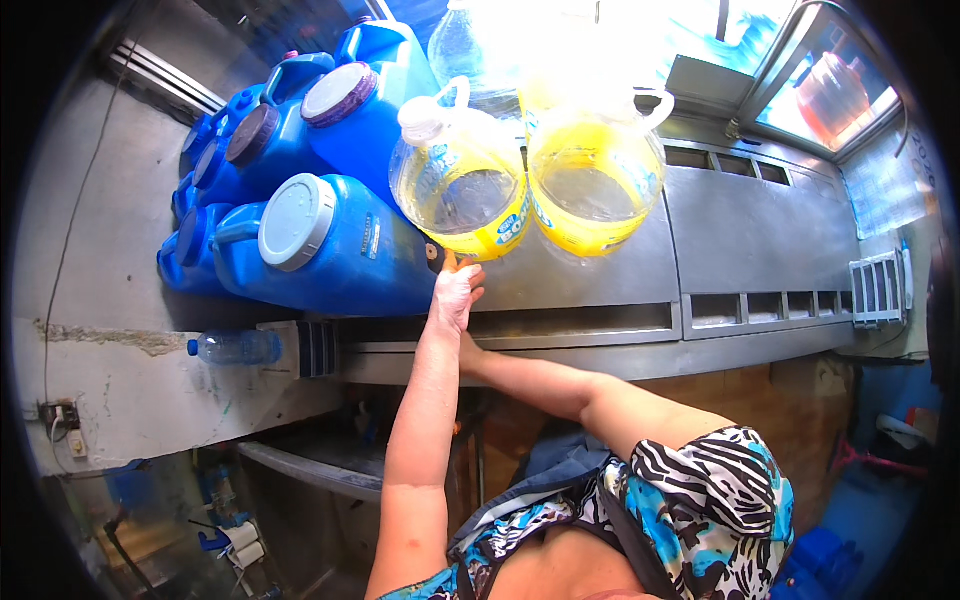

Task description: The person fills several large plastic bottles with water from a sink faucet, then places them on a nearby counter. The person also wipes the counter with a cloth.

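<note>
My left hand (pixel 458 291) reaches up to the lower edge of a clear plastic jug (pixel 462 192) with a white cap and yellow label. Its fingers are apart, the tips at the jug's base beside a small dark piece with a round tan spot (pixel 431 253). I cannot tell whether they touch either one. A second clear jug (pixel 597 190) with a yellow label stands just right of the first. My right hand (pixel 470 356) comes across from the right, low by the counter's front edge; my left forearm hides its fingers and whatever they touch.
Several blue jerrycans (pixel 345 245) crowd the left side. A metal counter (pixel 765 230) with slots extends right, toward a white rack (pixel 880 290). A small clear bottle (pixel 235 347) lies on the left ledge. Bright window light washes out the back.
</note>
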Demonstrator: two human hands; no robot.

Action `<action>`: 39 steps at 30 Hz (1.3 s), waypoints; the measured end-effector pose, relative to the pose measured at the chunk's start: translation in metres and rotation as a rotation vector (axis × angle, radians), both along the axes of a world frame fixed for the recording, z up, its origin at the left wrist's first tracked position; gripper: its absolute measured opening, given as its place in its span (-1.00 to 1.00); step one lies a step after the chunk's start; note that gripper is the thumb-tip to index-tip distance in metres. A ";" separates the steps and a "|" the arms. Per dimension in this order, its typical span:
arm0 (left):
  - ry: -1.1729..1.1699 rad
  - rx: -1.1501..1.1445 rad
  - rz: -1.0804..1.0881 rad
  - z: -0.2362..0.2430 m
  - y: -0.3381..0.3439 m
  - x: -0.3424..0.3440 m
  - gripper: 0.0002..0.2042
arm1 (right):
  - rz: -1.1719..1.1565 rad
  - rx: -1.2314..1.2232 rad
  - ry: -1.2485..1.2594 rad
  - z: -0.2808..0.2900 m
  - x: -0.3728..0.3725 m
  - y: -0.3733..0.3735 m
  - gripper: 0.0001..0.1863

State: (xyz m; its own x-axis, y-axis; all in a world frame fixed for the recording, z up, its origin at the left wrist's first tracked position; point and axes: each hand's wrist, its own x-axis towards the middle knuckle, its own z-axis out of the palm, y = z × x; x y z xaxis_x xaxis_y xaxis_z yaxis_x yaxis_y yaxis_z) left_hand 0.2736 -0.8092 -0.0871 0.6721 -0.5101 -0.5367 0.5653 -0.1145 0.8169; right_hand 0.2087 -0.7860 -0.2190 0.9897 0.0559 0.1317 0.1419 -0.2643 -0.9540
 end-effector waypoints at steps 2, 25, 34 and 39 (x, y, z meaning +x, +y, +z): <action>-0.049 0.075 -0.025 -0.005 0.003 -0.003 -0.11 | 0.115 -0.305 0.000 0.008 -0.028 0.008 -0.58; -0.128 0.189 -0.786 -0.116 -0.073 -0.214 -0.65 | -0.681 -0.928 0.926 -0.048 -0.541 -0.361 -0.38; -0.042 0.299 -1.125 -0.127 -0.268 -0.326 -0.59 | -0.938 -0.750 0.948 -0.061 -0.652 -0.485 -0.34; -0.377 0.260 -1.457 -0.146 -0.392 -0.418 -0.58 | -1.288 -0.435 0.914 -0.066 -0.703 -0.551 -0.42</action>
State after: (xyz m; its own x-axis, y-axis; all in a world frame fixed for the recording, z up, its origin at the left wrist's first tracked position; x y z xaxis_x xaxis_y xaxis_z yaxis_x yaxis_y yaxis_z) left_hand -0.1447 -1.2007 -0.2331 -0.2022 -0.7494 -0.6305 -0.3923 -0.5280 0.7532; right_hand -0.4939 -1.3373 -0.2855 0.1450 -0.9450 -0.2932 -0.9082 -0.0095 -0.4185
